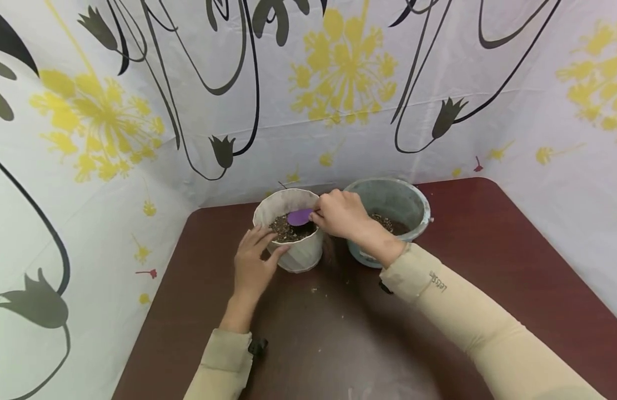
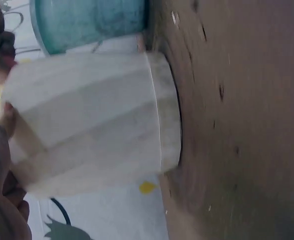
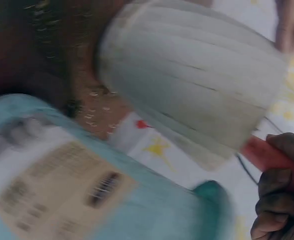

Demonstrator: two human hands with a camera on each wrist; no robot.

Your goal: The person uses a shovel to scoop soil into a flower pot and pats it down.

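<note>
A white ribbed flower pot with dark, speckled soil inside stands near the back of the table. My left hand holds the pot at its near left rim, with fingers and thumb spread round it. Over the pot's right side, my right hand grips a small trowel by the handle. The trowel's purple blade tilts above the soil inside the rim. In the right wrist view the trowel's handle looks red, with curled fingers round it.
A blue-green bucket with some soil in it stands just right of the pot, below my right forearm. Small crumbs lie on the dark red table. Patterned white cloth hangs behind and along the sides.
</note>
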